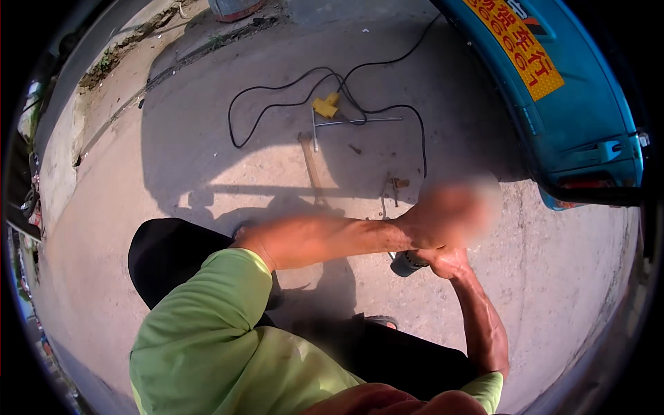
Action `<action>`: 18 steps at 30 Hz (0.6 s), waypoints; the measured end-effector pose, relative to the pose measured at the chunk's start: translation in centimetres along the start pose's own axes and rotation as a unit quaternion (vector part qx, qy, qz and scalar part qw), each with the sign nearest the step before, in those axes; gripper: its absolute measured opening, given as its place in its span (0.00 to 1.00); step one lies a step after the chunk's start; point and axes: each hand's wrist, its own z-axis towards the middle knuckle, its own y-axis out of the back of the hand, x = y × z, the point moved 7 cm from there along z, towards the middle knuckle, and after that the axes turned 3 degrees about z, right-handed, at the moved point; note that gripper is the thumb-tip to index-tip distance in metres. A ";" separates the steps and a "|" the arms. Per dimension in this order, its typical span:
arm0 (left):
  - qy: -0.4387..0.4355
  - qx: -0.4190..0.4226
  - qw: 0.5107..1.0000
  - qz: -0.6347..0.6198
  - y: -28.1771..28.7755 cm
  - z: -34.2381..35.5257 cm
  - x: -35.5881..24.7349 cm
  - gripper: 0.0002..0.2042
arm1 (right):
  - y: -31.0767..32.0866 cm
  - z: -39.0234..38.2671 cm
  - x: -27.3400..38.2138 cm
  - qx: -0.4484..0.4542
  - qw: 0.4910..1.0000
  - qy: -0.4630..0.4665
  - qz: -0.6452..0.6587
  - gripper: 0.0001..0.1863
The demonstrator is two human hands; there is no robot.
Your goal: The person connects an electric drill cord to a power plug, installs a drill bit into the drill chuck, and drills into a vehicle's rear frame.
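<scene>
My left arm reaches across to the right, with my left hand hidden in a blur, so its fingers and anything in them cannot be made out. Just below it, my right hand is closed on a dark cylindrical tool, partly covered by my hands. A long open-ended wrench lies on the concrete ahead of me. Behind it are a metal T-bar, a yellow object and a looped black cable. Small metal tools or parts lie near my hands.
A teal vehicle body with a dark curved edge and a yellow sticker overhangs at the upper right. A cylindrical container stands at the top. A broken concrete edge runs along the upper left. My bent knee and sandalled feet are below.
</scene>
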 end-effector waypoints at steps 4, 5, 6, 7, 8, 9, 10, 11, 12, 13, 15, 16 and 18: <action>0.104 0.075 0.987 -0.098 0.4 0.2 1.4 0.07 | -0.4 0.8 0.7 0.002 0.993 -0.043 0.112 0.25; 0.124 0.085 0.983 -0.110 0.6 0.3 1.5 0.09 | -0.9 1.1 -0.3 -0.005 0.990 -0.061 0.126 0.24; 0.139 0.094 0.979 -0.119 0.8 0.4 1.7 0.11 | -1.1 1.7 -1.4 -0.019 0.995 -0.026 0.091 0.25; 0.154 0.100 0.975 -0.123 1.3 0.6 2.0 0.13 | -1.2 1.9 -1.9 -0.024 0.995 -0.025 0.089 0.25; 0.165 0.108 0.972 -0.126 1.8 0.7 2.1 0.15 | -1.0 2.0 -2.2 -0.048 0.989 -0.009 0.140 0.26; 0.177 0.115 0.969 -0.130 2.3 0.7 2.2 0.17 | -0.5 1.9 -2.6 -0.073 0.979 0.008 0.191 0.27; 0.194 0.124 0.965 -0.128 3.2 0.5 2.6 0.19 | -0.7 2.4 -2.3 -0.091 0.948 -0.043 0.303 0.27; 0.213 0.131 0.959 -0.133 3.5 0.6 3.0 0.21 | 0.0 2.6 -1.5 -0.094 0.947 -0.042 0.304 0.27; 0.237 0.141 0.951 -0.140 3.8 0.5 3.5 0.23 | 1.0 2.6 -0.8 -0.119 0.920 -0.024 0.372 0.27; 0.280 0.158 0.932 -0.168 3.8 0.5 4.0 0.21 | 2.4 2.3 -0.4 -0.151 0.887 -0.008 0.436 0.27; 0.370 0.184 0.885 -0.215 4.0 0.2 5.2 0.19 | 4.3 2.3 1.4 -0.129 0.858 0.040 0.496 0.24; 0.364 0.190 0.876 -0.252 4.6 -0.4 5.6 0.18 | 4.5 3.4 0.6 -0.101 0.854 0.056 0.507 0.22; 0.449 0.240 0.836 -0.203 5.4 -0.8 5.2 0.15 | 6.2 2.7 -1.8 -0.114 0.848 0.057 0.515 0.19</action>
